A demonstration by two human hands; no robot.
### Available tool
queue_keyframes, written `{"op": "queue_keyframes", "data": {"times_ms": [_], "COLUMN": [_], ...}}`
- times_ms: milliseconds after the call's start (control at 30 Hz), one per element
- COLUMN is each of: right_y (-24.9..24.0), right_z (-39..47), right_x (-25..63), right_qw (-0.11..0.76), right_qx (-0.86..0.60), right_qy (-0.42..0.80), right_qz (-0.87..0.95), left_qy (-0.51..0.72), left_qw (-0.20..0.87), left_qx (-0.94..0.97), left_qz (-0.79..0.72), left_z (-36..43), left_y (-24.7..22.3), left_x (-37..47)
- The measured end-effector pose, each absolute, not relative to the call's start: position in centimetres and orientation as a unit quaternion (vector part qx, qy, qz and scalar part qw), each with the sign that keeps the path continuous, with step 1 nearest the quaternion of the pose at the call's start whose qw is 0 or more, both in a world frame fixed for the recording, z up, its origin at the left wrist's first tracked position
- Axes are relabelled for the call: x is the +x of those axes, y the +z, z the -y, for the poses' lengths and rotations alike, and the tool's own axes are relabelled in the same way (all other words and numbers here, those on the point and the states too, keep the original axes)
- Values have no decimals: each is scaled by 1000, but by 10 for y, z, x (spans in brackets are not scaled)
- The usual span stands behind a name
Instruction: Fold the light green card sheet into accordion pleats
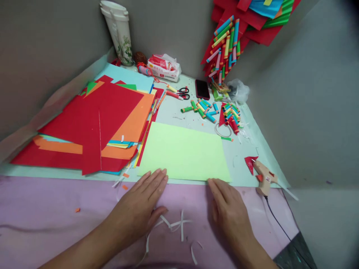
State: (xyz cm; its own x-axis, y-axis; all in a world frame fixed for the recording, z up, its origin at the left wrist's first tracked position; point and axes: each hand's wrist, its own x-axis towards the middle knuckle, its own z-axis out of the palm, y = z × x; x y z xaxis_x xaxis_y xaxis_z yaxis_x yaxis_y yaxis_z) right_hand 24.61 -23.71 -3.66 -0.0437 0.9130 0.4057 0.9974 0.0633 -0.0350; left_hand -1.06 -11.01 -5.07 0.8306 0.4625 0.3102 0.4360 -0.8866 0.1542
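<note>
Head view shows a counter (42, 201), purple under the hands and pale blue past them. A big pile of red, orange and other bright paper (112, 112) lies ahead of the left hand, off to its left. One light green sheet (185, 153) lies flat just in front of both hands. The left hand (143, 201) is flat, gripping nothing, with its fingertips on the sheet's near edge. The right hand (230, 209) has its fingertips at the same edge; I cannot tell if it pinches it. A glue gun (265, 181) sits right of the right hand. Ahead, past the sheet, are a dark phone (202, 89) and little paper rolls (201, 112). Thin white strips (182, 224) lie between the hands.
</note>
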Motion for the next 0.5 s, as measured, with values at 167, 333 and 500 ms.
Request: {"op": "queue_keyframes", "data": {"times_ms": [167, 333, 500], "right_y": [-33, -37, -44], "right_z": [200, 190, 213], "right_x": [202, 199, 224], "right_qw": [179, 123, 106], "right_qx": [-611, -607, -636], "right_qy": [-87, -55, -79], "right_qz": [767, 784, 760], "left_qy": [169, 193, 207], "left_qw": [5, -16, -8], "left_qx": [959, 957, 957], "left_qz": [-228, -216, -204], "left_z": [109, 104, 98], "left_y": [-52, -57, -58], "left_x": [-9, -10, -10]}}
